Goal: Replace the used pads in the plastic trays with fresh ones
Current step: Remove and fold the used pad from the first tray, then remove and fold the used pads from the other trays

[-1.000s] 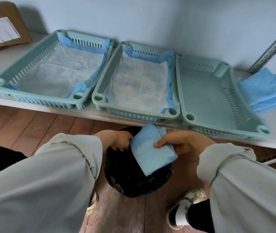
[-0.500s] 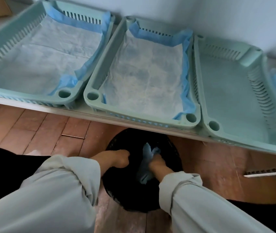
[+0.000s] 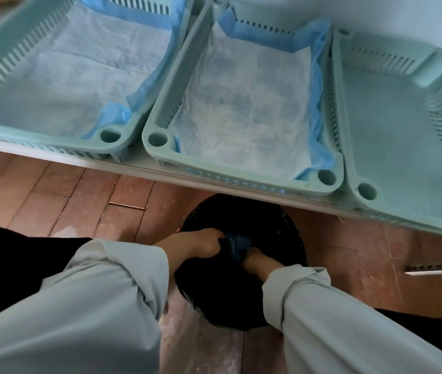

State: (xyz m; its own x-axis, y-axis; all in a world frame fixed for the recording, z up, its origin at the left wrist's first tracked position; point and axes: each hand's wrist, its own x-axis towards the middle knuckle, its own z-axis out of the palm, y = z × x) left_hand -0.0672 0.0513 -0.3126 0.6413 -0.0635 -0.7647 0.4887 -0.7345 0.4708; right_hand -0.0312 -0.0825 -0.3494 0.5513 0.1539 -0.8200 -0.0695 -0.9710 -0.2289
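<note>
Both hands are reaching into the black bin [image 3: 241, 298] on the floor. The left hand [image 3: 201, 245] is gripping the dark fabric at the bin's mouth. The right hand [image 3: 254, 259] is mostly hidden; its grip cannot be determined. A blue pad [image 3: 237, 245] is sitting crumpled between them. On the shelf [image 3: 122, 164] above the bin, the left tray [image 3: 6, 47] and middle tray [image 3: 160, 109] are holding pads; the right tray [image 3: 392, 125] is bare. No writing is readable.
</note>
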